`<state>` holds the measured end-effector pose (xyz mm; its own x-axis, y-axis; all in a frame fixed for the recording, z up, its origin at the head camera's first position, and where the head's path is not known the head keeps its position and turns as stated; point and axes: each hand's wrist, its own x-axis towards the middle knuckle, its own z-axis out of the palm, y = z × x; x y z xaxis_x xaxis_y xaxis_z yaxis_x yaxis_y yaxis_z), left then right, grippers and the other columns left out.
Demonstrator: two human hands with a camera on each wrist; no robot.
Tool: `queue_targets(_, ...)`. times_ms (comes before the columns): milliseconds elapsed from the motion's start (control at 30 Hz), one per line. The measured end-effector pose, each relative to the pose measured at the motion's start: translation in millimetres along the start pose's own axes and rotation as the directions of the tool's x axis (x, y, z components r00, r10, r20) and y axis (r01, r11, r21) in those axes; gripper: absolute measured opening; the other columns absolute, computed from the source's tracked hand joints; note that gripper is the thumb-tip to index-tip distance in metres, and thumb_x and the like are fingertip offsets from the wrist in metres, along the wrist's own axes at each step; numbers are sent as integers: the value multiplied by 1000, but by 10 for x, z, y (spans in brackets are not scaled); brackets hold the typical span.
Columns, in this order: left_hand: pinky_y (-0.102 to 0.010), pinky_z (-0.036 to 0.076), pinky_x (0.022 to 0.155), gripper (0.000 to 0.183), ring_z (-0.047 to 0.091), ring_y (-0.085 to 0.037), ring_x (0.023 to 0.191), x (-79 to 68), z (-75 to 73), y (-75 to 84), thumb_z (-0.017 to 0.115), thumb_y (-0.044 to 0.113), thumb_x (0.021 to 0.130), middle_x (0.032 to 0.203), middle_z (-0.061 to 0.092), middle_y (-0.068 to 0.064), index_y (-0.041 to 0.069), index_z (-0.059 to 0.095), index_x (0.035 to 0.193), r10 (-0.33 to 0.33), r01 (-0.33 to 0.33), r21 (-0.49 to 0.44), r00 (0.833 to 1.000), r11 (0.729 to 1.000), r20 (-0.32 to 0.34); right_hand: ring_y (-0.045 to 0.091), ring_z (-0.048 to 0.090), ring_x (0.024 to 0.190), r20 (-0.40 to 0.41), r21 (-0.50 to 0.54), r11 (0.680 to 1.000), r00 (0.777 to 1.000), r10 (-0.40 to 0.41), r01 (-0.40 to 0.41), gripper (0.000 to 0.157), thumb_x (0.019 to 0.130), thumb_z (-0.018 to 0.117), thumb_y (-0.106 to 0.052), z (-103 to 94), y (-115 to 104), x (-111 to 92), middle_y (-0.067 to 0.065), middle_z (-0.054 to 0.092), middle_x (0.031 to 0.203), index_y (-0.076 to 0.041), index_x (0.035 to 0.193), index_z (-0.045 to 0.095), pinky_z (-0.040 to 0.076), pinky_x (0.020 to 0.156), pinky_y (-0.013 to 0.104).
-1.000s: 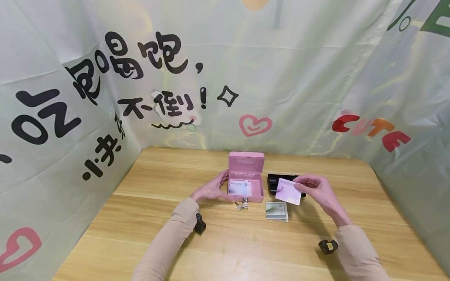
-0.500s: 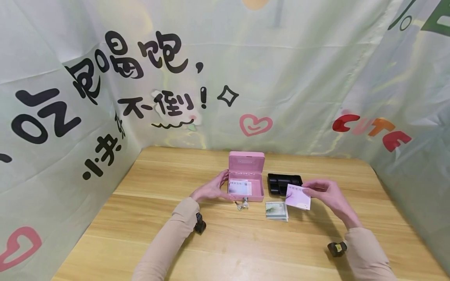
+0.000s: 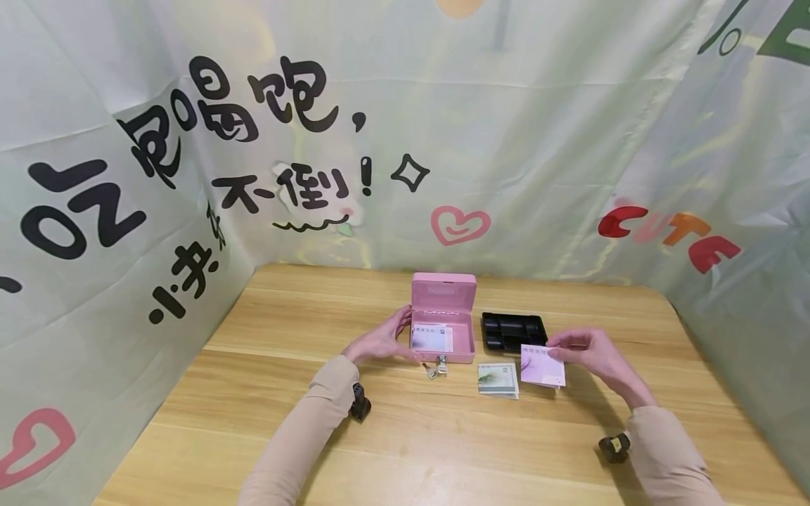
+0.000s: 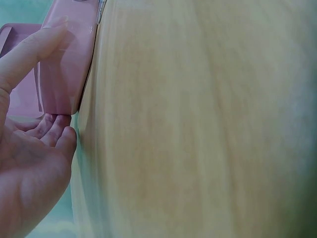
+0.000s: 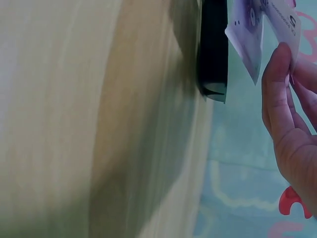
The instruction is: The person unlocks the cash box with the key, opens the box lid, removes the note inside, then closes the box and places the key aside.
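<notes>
A pink cash box (image 3: 468,351) stands with its lid up, and a purple-grey banknote (image 3: 433,338) lies inside. My left hand (image 3: 380,341) holds the box at its left front corner; in the left wrist view the thumb (image 4: 29,54) lies on the front wall and the fingers bend at the side wall. Between thumb and fingers my right hand (image 3: 588,351) pinches a folded purple banknote (image 3: 542,365), held over the table in front of a black coin tray (image 3: 512,330). The right wrist view shows the note's two halves spread apart below the fold.
Greenish folded banknotes (image 3: 497,379) lie on the table between the box and the purple note. A small padlock (image 3: 442,365) hangs at the box front, with keys (image 3: 431,371) beside it. A printed cloth (image 3: 538,140) encloses the wooden table (image 3: 443,450).
My right hand has moved right and toward me with the purple banknote, uncovering more of the black tray. The left hand stays at the cash box.
</notes>
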<state>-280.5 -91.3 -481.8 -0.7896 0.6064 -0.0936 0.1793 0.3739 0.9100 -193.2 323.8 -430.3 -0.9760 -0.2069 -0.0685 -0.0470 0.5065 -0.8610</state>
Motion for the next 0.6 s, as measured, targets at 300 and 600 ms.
queue_targets(300, -52, 19, 130, 117, 23, -36, 155, -21, 10, 18, 86, 10, 75, 167, 20, -20, 6, 8, 161, -14, 14, -6, 1000, 1000, -8, 1, 64, 82, 54, -51, 998, 998, -29, 32, 30, 89, 73, -12, 24, 75, 15, 0, 73, 94, 9, 110, 68, 58, 73, 24)
queue_targets(600, -50, 18, 130, 116, 21, -37, 155, -14, 12, 18, 85, 9, 76, 168, 16, -20, 4, 6, 161, -15, 15, -17, 1000, 1000, -6, 4, 62, 83, 94, -116, 993, 996, -11, 22, 27, 88, 74, -11, 76, 97, 45, 14, 73, 98, 7, 107, 70, 56, 73, 20)
